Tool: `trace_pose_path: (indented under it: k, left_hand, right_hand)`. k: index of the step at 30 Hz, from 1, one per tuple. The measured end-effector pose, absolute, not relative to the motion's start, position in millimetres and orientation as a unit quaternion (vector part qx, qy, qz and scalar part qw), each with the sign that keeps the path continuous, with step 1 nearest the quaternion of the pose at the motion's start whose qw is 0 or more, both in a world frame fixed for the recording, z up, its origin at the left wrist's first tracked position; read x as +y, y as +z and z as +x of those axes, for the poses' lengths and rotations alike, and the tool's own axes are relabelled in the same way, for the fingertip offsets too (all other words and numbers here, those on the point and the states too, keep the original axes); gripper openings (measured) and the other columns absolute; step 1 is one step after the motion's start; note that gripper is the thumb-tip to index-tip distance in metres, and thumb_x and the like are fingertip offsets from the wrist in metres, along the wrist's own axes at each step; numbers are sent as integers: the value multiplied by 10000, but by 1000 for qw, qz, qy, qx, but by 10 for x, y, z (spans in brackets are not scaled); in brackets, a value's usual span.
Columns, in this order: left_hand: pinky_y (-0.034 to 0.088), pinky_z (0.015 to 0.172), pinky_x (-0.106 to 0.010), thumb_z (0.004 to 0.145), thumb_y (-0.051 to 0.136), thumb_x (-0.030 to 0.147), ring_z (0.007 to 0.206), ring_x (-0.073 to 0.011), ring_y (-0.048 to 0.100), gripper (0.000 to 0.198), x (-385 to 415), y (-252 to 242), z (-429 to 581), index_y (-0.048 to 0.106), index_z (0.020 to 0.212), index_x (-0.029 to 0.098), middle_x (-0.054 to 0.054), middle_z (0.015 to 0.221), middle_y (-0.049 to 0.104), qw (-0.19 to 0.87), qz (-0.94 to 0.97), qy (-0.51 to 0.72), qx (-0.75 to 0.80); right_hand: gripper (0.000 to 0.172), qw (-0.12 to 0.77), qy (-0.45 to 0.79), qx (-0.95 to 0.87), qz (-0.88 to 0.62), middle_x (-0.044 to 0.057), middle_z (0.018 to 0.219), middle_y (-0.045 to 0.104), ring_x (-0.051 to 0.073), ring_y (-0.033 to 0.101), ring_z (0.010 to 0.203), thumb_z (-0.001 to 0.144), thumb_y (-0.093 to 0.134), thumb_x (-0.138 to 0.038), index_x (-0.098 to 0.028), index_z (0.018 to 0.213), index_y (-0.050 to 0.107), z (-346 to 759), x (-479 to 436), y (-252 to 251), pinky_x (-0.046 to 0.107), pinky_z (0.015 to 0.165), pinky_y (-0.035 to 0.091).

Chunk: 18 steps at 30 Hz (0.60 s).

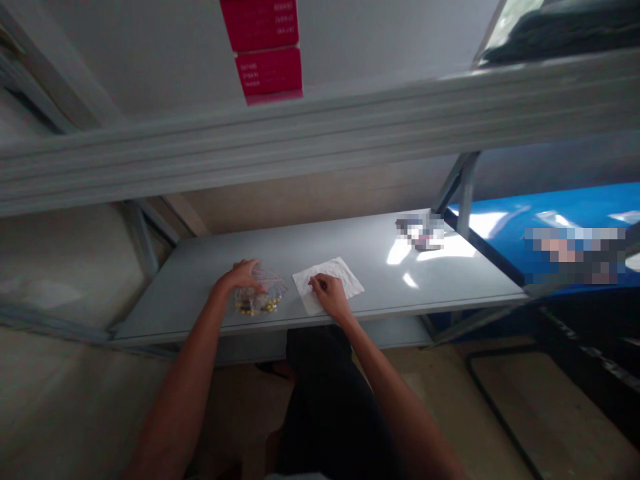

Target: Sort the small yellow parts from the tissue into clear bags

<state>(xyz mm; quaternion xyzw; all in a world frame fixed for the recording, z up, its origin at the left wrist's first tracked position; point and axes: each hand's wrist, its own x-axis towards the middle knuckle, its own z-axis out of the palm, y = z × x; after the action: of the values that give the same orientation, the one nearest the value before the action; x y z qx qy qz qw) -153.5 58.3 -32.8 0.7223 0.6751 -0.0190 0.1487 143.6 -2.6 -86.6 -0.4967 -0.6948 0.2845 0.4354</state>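
- Head view, looking down on a grey metal shelf (320,250) with both hands at its front edge.
- The left hand (243,275) is over a clear plastic bag (257,300) of small yellow and dark pieces. The left fingers (255,280) lie across the top of the bag, curved and not fully clenched; whether they grasp the plastic, I cannot tell.
- The right hand (331,295) is on a white paper napkin (343,277), just beside the bag. The right fingers (316,283) curl inward, with a small dark bit (323,285) at their tips, too small to tell what it is or whether it is held.
- Farther along the shelf, well beyond the right fingers, lies a pixelated heap of items (420,231). A blue sheet (540,220) lies past it.
- Above the fingers runs a metal shelf beam (300,150), with a red box (265,47) higher up.
- Risks: the bag sits near the shelf's front edge, so a careless nudge could tip it off. If its mouth is open, pressure from the left fingers could spill pieces. The light napkin could slide if dragged, and a tiny bit could roll off or drop through the gap behind the shelf.
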Motion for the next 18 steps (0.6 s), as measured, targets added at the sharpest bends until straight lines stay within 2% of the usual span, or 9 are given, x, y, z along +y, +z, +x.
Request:
trace_pose_path:
  k: [4, 8, 15, 18]
  left_hand:
    - [401, 1060, -414, 549, 859, 414, 1253, -372, 532, 737, 511, -381, -1416, 673, 1219, 172, -165, 1307, 622, 126, 707, -24, 696]
    - [455, 987, -414, 529, 872, 334, 1220, -395, 547, 677, 476, -449, -1394, 706, 1156, 144, -207, 1294, 609, 104, 693, 25, 713]
    - [512, 803, -281, 570, 806, 238, 953, -250, 687, 542, 470, -493, -1423, 714, 1101, 182, -108, 1087, 743, 119, 697, 64, 704]
    - [501, 854, -310, 561, 817, 239, 976, -270, 686, 516, 451, -492, -1405, 740, 1070, 197, -112, 1064, 755, 110, 695, 73, 707]
  right_hand:
    - [346, 430, 277, -698, -501, 43, 707, 710, 144, 584, 613, 966, 496, -317, -157, 789, 746, 1441, -22, -871, 248, 599, 345]
    - [332, 428, 274, -703, -498, 46, 712, 713, 147, 594, 621, 962, 500, -301, -155, 795, 748, 1447, -17, -882, 249, 603, 347]
    - [352, 422, 271, -703, -505, 48, 702, 710, 153, 601, 634, 970, 491, -321, -155, 800, 750, 1446, -26, -886, 247, 613, 365]
    - [357, 422, 272, -702, -506, 46, 699, 705, 150, 592, 627, 971, 488, -332, -153, 813, 753, 1443, -29, -899, 246, 605, 356]
